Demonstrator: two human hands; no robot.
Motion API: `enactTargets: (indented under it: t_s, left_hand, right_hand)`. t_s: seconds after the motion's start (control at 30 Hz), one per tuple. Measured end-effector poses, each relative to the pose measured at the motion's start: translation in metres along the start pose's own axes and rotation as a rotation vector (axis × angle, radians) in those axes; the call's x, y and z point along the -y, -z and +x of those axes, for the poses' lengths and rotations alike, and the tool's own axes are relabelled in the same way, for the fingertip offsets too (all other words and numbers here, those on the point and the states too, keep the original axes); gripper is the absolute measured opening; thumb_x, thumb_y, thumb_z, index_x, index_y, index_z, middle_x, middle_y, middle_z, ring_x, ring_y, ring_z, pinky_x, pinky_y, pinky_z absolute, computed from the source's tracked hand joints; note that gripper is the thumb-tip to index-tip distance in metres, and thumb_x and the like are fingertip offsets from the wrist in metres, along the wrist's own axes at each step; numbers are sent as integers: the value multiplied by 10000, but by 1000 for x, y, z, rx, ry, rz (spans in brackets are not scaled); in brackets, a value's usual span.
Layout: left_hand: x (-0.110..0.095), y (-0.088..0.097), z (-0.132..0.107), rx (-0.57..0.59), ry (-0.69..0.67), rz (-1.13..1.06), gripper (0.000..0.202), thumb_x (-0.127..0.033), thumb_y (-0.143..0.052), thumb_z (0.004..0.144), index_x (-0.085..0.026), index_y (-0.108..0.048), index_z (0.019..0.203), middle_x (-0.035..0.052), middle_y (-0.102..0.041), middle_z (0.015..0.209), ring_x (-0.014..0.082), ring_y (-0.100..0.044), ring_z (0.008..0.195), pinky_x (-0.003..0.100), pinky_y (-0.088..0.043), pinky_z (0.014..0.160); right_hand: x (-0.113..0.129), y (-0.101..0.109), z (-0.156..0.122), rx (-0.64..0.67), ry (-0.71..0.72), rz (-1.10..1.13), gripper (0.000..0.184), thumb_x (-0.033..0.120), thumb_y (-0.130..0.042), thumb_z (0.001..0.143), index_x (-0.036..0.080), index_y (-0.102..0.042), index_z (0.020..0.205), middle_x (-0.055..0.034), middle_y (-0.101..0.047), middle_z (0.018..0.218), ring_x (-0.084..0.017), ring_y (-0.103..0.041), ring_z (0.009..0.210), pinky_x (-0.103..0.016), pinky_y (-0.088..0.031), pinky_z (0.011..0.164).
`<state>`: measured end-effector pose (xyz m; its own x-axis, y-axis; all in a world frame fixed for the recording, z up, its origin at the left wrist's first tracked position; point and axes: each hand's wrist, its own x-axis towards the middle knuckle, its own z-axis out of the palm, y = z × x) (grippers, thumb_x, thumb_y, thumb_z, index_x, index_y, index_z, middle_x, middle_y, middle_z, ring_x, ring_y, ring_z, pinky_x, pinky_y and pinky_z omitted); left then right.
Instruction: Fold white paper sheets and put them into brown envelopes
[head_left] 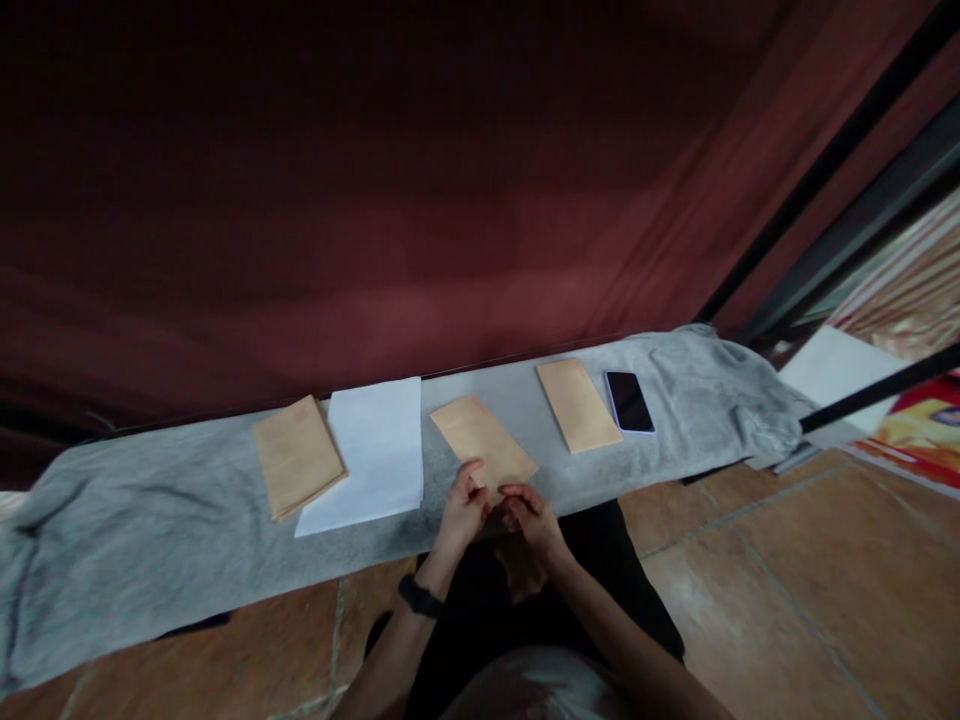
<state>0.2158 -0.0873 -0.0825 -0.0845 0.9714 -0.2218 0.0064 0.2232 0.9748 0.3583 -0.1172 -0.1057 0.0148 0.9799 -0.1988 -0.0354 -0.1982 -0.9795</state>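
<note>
A brown paper envelope [480,438] lies slantwise over the front part of the grey cloth, its near end between my hands. My left hand [465,507], with a dark band on the wrist, pinches the envelope's near left edge between thumb and fingers. On the near right edge, my right hand [528,512] has its fingers curled and closed on the same envelope. The fingertips partly hide that end. Left of it rests a stack of white paper [379,450], and beyond that a pile of brown envelopes [296,455]. Another brown envelope [577,405] lies to the right.
A phone [630,402] with a dark screen lies right of the single envelope. Grey cloth [172,530] covers the long narrow surface. Dark red fabric [420,250] hangs behind it. Black bars [832,165] stand at the right, and tiled floor [787,570] shows below.
</note>
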Motion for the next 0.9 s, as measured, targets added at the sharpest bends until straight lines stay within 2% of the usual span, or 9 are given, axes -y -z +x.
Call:
enactTargets:
  t_s: [0.07, 0.13, 0.23, 0.33, 0.43, 0.5, 0.57, 0.7, 0.9]
  left_hand:
    - [-1, 12, 6, 53, 18, 48, 455, -191, -621, 694, -234, -636, 1147, -104, -496, 542, 107, -492, 432, 220, -401, 463]
    - [-2, 25, 12, 99, 29, 112, 453, -177, -601, 684, -251, -657, 1127, -97, -493, 534, 113, -486, 430, 222, -385, 455]
    - [-5, 41, 18, 182, 23, 209, 462, -167, -592, 682, -267, -680, 1124, -93, -481, 548, 110, -474, 441, 220, -380, 466]
    - [-8, 49, 23, 200, 11, 276, 449, -144, -594, 692, -258, -690, 1115, -88, -478, 550, 122, -485, 465, 228, -413, 499]
    - [-7, 46, 21, 79, -43, 451, 417, -121, -593, 746, -243, -693, 1132, -38, -583, 638, 159, -583, 572, 272, -496, 604]
    - [-5, 38, 12, -34, -141, 665, 406, -125, -578, 813, -226, -683, 1192, 42, -687, 843, 205, -664, 731, 336, -544, 731]
    - [0, 28, 1, -119, -286, 893, 426, -143, -522, 890, -201, -639, 1296, 130, -698, 1112, 272, -689, 967, 425, -544, 888]
    - [10, 10, -20, 3, -583, 1134, 476, -212, -457, 979, -181, -514, 1450, 143, -555, 1477, 290, -498, 1392, 482, -406, 1155]
    - [10, 9, -31, 152, -688, 1391, 546, -341, -469, 1018, -230, -397, 1548, 77, -376, 1634, 256, -334, 1515, 481, -292, 1246]
  right_hand:
    - [4, 11, 1, 35, 70, -131, 338, 424, -459, 955, 213, -692, 1079, -44, -755, 830, -203, -691, 686, -319, -579, 622]
    - [10, 21, 3, 20, 212, -301, 329, 360, -430, 979, 209, -692, 1106, -67, -771, 937, -218, -723, 832, -350, -598, 776]
    - [20, 30, 11, 44, 430, -569, 342, 268, -409, 994, 200, -696, 1167, -99, -752, 1146, -229, -690, 1102, -386, -544, 997]
    - [26, 29, 24, 172, 577, -816, 392, 236, -405, 1016, 204, -638, 1329, -93, -679, 1347, -211, -596, 1289, -398, -473, 1110]
    - [26, 24, 39, 282, 644, -1020, 434, 283, -424, 1043, 195, -548, 1449, -83, -553, 1511, -205, -479, 1419, -415, -371, 1199]
    - [24, 20, 47, 307, 659, -1116, 462, 331, -427, 1055, 198, -502, 1491, -80, -485, 1566, -213, -435, 1454, -433, -312, 1230]
    - [21, 18, 55, 309, 674, -1177, 483, 352, -409, 1064, 206, -459, 1522, -78, -438, 1594, -210, -405, 1475, -443, -274, 1244]
    - [20, 17, 78, 316, 706, -1234, 508, 357, -355, 1078, 193, -394, 1557, -73, -378, 1622, -198, -356, 1503, -438, -238, 1258]
    - [30, 15, 121, 288, 662, -1297, 527, 341, -339, 1077, 146, -375, 1565, -94, -345, 1633, -212, -305, 1527, -427, -199, 1272]
